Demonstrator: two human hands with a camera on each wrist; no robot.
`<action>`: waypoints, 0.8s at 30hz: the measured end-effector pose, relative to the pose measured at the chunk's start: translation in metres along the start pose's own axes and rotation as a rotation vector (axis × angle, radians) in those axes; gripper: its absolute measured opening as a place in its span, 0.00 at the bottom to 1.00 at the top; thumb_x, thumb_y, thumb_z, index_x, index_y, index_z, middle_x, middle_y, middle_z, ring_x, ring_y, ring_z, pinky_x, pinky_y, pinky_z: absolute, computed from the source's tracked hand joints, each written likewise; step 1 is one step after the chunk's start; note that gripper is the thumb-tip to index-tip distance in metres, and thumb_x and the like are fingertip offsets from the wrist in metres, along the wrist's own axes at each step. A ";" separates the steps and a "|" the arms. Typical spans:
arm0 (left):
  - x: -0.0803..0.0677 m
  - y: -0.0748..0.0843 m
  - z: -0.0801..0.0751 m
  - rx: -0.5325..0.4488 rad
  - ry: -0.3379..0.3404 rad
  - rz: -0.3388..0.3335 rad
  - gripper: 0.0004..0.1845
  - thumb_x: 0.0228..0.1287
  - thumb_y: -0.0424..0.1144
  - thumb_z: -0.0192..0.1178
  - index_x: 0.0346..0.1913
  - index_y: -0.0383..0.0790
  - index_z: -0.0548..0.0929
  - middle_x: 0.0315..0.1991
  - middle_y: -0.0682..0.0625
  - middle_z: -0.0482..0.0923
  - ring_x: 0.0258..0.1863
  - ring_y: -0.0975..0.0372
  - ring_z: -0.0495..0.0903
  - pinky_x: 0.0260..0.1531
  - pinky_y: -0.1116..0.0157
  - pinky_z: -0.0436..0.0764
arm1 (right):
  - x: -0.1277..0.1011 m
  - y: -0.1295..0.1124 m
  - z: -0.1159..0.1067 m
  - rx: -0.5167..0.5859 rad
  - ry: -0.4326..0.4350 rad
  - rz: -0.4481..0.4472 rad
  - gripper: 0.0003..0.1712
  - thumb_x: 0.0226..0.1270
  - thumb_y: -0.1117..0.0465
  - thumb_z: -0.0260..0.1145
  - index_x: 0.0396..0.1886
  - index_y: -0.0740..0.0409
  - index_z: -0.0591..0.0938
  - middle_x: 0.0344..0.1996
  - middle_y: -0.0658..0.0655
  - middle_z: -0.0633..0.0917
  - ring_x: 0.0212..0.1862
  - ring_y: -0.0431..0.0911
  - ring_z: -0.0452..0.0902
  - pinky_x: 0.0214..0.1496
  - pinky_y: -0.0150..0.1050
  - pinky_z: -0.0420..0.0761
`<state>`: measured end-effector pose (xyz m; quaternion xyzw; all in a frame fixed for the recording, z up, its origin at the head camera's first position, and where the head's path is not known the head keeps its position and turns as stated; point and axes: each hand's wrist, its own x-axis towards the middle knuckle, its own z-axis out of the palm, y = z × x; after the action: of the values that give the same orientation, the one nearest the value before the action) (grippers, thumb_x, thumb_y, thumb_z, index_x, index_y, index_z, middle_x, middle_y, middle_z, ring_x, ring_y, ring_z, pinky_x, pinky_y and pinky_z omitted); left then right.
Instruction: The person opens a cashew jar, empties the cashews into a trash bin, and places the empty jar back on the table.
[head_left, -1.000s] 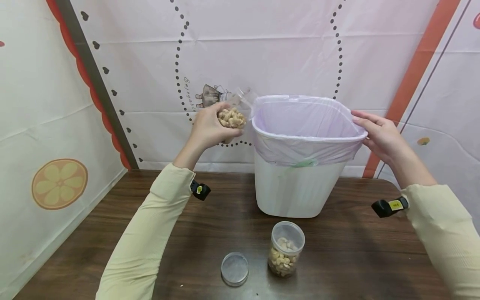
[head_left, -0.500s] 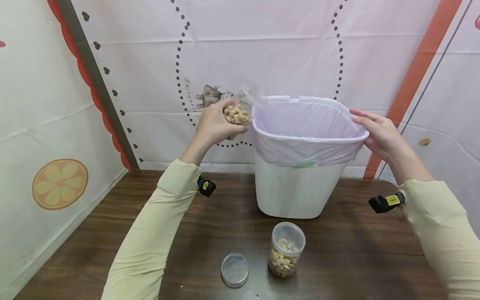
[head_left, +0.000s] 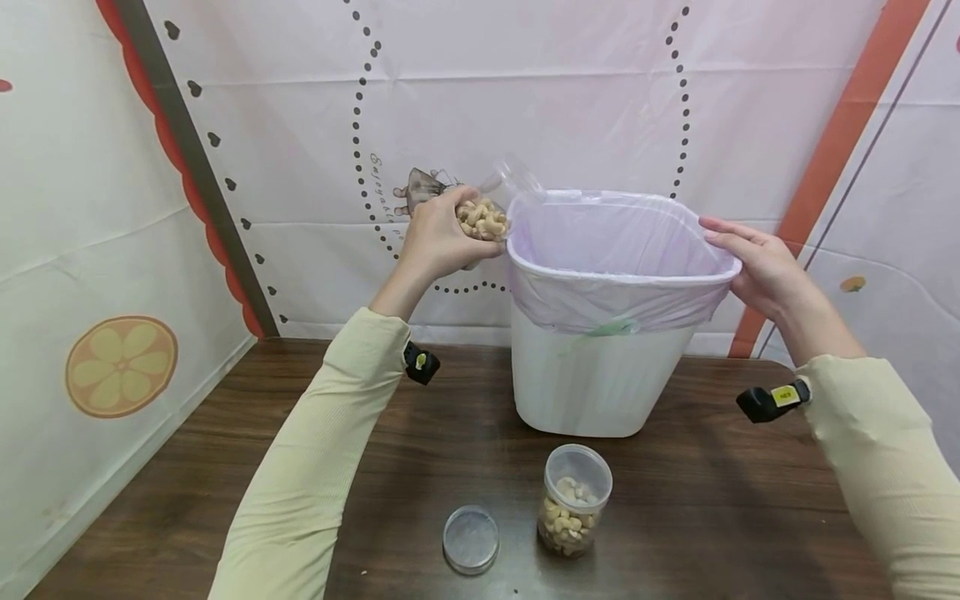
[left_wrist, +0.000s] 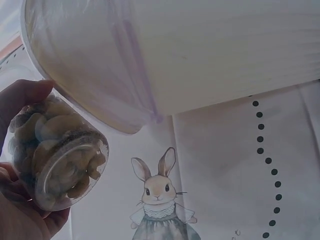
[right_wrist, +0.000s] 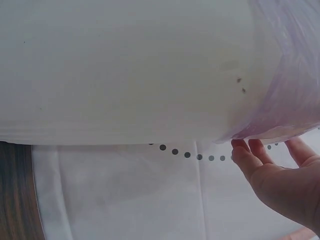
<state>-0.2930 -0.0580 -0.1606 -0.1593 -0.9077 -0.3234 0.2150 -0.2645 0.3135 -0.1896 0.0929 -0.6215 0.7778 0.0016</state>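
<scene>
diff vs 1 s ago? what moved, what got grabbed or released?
The left hand, gripping the jar of cashews, moved right and slightly up, so the tilted jar's mouth now reaches the bin rim. No grip taken or released. The right hand stays on the bin's right rim; the second cashew jar and lid on the table are unmoved.

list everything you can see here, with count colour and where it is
jar of cashews: 1, clear with pale tan nuts, held tilted at the bin's left rim
bin: 1, white, at the back of the table
bin liner: 1, pale lilac, folded over the bin's rim
second jar: 1, clear, part full of cashews, open, upright in front of the bin
lid: 1, clear, flat on the table left of the second jar
table: 1, dark brown wood
backdrop: white, with dots, orange stripes, a rabbit picture
left hand: grips the jar of cashews
right hand: fingers straight on the bin's right rim
</scene>
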 end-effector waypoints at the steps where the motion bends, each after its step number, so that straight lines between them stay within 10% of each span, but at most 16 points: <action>1: 0.001 0.001 0.000 0.006 0.000 -0.002 0.38 0.34 0.53 0.73 0.54 0.47 0.74 0.42 0.49 0.78 0.39 0.59 0.72 0.40 0.63 0.72 | 0.000 0.000 0.000 -0.001 -0.001 -0.002 0.11 0.62 0.65 0.60 0.41 0.49 0.84 0.41 0.46 0.81 0.40 0.38 0.76 0.37 0.29 0.77; 24: 0.006 0.003 -0.004 0.128 -0.067 0.016 0.41 0.35 0.51 0.72 0.59 0.47 0.71 0.47 0.49 0.77 0.43 0.57 0.71 0.44 0.59 0.70 | 0.003 0.003 0.000 0.016 0.050 0.051 0.19 0.60 0.67 0.61 0.51 0.46 0.80 0.56 0.48 0.67 0.49 0.39 0.70 0.41 0.30 0.76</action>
<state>-0.2960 -0.0579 -0.1534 -0.1633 -0.9318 -0.2576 0.1969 -0.2679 0.3123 -0.1920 0.0577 -0.6173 0.7846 -0.0032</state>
